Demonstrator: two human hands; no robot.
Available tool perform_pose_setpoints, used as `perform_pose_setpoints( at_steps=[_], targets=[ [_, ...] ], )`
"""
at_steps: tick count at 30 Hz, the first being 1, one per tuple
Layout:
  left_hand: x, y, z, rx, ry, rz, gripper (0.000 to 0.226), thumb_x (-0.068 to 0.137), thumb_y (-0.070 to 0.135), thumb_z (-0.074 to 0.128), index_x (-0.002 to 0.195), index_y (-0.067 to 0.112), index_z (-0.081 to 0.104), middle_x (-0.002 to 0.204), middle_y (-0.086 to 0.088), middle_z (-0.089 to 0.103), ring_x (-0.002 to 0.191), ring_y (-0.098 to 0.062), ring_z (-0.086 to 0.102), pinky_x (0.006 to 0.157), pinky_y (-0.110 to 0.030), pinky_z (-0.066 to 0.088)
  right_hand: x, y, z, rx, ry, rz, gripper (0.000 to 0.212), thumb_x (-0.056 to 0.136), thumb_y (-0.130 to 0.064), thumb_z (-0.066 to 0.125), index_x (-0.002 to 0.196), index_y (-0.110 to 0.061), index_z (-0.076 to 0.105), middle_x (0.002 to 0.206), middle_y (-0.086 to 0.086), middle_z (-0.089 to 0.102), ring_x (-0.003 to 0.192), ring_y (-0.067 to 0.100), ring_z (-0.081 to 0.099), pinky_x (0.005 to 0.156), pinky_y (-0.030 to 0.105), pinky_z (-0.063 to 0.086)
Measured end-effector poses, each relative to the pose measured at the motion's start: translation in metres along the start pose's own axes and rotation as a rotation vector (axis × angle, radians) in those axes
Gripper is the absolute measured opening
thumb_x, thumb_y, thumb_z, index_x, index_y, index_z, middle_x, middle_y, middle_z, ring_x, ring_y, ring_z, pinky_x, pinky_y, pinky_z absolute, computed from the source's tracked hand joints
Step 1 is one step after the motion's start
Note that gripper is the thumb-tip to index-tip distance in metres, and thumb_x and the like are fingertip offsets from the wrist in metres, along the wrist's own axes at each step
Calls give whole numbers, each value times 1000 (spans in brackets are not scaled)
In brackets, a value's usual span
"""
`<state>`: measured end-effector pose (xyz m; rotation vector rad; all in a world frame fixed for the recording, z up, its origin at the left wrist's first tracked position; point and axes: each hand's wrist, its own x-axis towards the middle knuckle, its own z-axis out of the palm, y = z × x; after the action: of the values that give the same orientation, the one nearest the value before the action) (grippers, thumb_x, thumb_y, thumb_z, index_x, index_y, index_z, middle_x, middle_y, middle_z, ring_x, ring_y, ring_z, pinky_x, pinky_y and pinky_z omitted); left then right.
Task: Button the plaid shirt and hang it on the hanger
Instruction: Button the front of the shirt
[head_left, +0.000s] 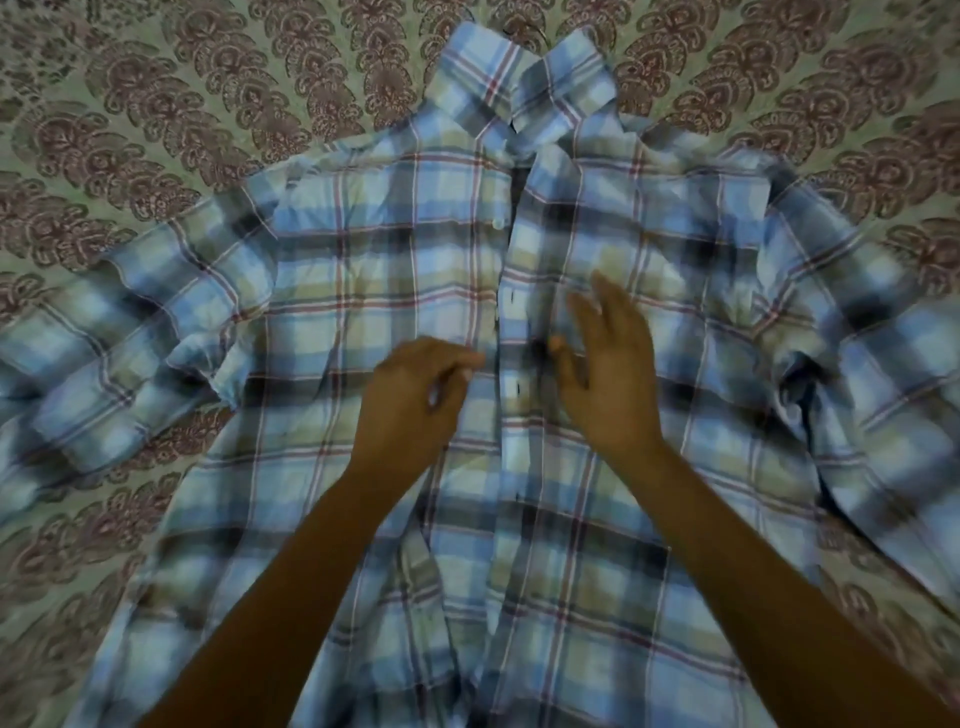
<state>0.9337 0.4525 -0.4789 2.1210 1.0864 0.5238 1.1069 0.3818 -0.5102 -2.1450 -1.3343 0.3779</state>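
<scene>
A blue, green and white plaid shirt (363, 270) lies face up and spread out on a patterned bedspread, collar at the far side, both sleeves out to the sides. Its front panels meet along the middle placket, where a white button (497, 223) and dark buttonholes show. My left hand (415, 400) sits left of the placket at chest height, fingers curled, thumb and forefinger pinching the panel's edge. My right hand (608, 364) hovers over the right panel beside the placket, fingers straight and spread, holding nothing. No hanger is in view.
The bedspread (156, 104), pale green with brown floral medallions, covers the whole surface around the shirt. The left sleeve (104, 353) is folded back at the cuff; the right sleeve (883, 389) bunches near the armpit.
</scene>
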Motion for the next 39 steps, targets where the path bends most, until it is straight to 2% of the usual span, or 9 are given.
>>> perform_pose_setpoints(
  at_steps=[5,10,18,24,27,29,32,36,39],
  targets=[
    [-92,-5,-11,106,-66,-79,30,83,23,45,95,11,71,89,-7,67,89,-10,52,81,-13,40,-133,-27,2,10,-107,-5,46,91,-25,38,129,-3,51,137,20,49,128,36,42,108,50,35],
    [-176,4,-18,256,-263,-91,32,79,25,46,97,12,70,101,-9,67,89,-33,62,74,-44,54,-240,-48,-2,34,-268,-20,52,91,-29,40,137,-5,39,140,18,45,130,27,34,105,47,40],
    [-282,-2,-16,225,-356,-193,49,80,25,57,128,24,44,125,-9,45,108,-32,54,76,-46,55,-337,-69,-3,-75,-504,-28,77,91,-65,24,141,-8,33,150,13,33,138,29,28,110,53,31],
    [-301,-8,-13,298,-354,-142,49,83,30,49,130,17,46,136,-19,43,114,-42,51,87,-48,50,-345,-99,-4,-32,-401,158,88,78,-72,38,135,-5,43,138,16,47,127,33,46,103,47,40],
    [-307,-9,-19,299,-389,-85,46,81,28,56,125,13,54,136,-23,45,108,-45,54,85,-50,49,-350,-115,-3,-51,-358,251,86,71,-62,57,137,-11,39,129,11,52,118,29,50,91,44,42],
    [-312,-12,-24,295,-424,-41,46,77,24,60,122,12,58,135,-24,46,105,-46,55,87,-53,48,-355,-123,0,107,-317,388,72,81,-38,65,140,-12,34,109,5,60,97,13,58,78,39,48],
    [-317,-12,-30,266,-446,-24,45,77,24,60,120,11,60,136,-21,47,112,-46,52,94,-54,42,-360,-123,-1,235,-178,584,48,91,-7,52,136,-7,37,75,8,59,64,24,58,57,37,45],
    [-319,-7,-28,227,-435,-71,42,78,28,58,116,13,63,124,-16,55,111,-40,53,97,-50,42,-373,-99,-21,203,-27,680,33,90,-2,48,122,-4,50,72,18,58,59,31,52,55,37,43],
    [-315,4,-20,170,-438,-174,37,85,28,60,117,11,60,108,-15,61,100,-36,58,86,-45,49,-384,-83,-37,52,-54,600,38,84,-1,54,121,-6,51,97,15,58,74,31,55,59,34,44]
  ],
)
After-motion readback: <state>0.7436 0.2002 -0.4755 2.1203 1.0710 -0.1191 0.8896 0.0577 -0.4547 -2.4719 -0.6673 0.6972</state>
